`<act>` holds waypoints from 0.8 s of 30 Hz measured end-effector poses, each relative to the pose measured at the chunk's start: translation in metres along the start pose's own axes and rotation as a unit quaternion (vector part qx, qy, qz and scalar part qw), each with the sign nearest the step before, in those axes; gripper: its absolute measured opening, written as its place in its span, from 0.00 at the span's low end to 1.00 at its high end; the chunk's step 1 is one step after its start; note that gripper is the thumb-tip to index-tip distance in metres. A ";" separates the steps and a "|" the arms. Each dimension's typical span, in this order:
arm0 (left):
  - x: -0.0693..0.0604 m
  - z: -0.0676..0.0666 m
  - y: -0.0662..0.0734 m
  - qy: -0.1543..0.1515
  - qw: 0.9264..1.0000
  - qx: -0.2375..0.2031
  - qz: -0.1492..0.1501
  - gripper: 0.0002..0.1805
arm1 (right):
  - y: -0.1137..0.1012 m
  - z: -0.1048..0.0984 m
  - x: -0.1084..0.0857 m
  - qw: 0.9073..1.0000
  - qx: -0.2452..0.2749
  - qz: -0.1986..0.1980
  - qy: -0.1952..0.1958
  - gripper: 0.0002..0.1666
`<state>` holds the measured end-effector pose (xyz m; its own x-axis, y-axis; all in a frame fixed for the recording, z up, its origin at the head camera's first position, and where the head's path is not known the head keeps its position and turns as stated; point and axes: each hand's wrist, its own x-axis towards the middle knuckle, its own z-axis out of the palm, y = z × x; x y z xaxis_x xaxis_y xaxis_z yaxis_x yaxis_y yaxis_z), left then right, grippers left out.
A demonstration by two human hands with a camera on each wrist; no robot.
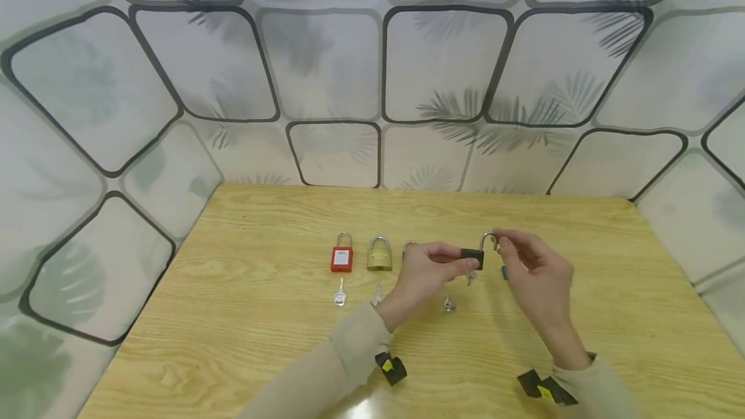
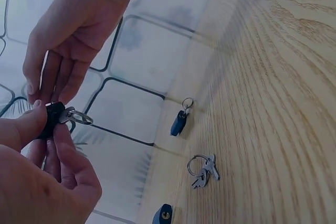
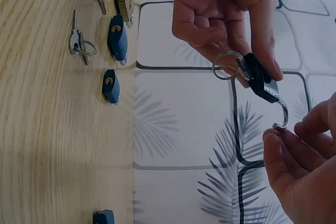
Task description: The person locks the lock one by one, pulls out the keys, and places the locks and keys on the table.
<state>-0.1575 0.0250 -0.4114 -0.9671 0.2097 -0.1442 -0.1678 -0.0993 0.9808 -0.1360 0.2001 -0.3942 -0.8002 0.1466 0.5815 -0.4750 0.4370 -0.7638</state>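
Over the worktop (image 1: 221,328), toward its far edge | left fingers (image 1: 445,249) pinch lock (image 3: 264,82), right fingers (image 1: 509,252) its shackle (image 3: 285,111) tip | I judge it light, rigid, slick; hold body

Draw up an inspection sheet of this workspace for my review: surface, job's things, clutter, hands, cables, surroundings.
Surface: wooden table, glare at its near edge.
Job's things: black lock, held up off the table; shackle open, key in it.
Clutter: nothing seen beyond red lock, brass lock, three blue locks and loose keys, neatly laid out.
Left hand: grips the black lock's body.
Right hand: fingers pinch the shackle.
Cables: nothing seen.
Surroundings: leaf-patterned backdrop behind and at both sides.
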 end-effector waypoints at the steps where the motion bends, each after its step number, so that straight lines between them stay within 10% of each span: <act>1: 0.000 0.000 0.000 0.001 1.000 -0.002 -0.001 0.10 | 0.000 0.001 -0.001 1.000 -0.004 -0.008 0.006 0.10; 8: -0.001 0.000 0.002 0.019 1.000 0.004 -0.005 0.11 | -0.002 0.002 -0.003 0.998 -0.009 -0.034 0.046 0.11; 24: 0.000 0.003 0.000 -0.012 1.000 -0.017 0.001 0.12 | 0.000 0.004 -0.002 1.000 -0.009 -0.017 0.000 0.11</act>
<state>-0.1565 0.0280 -0.4113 -0.9624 0.2334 -0.1392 -0.1733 -0.1325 0.9759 -0.1360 0.1959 -0.3967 -0.7836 0.1314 0.6072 -0.4953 0.4579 -0.7382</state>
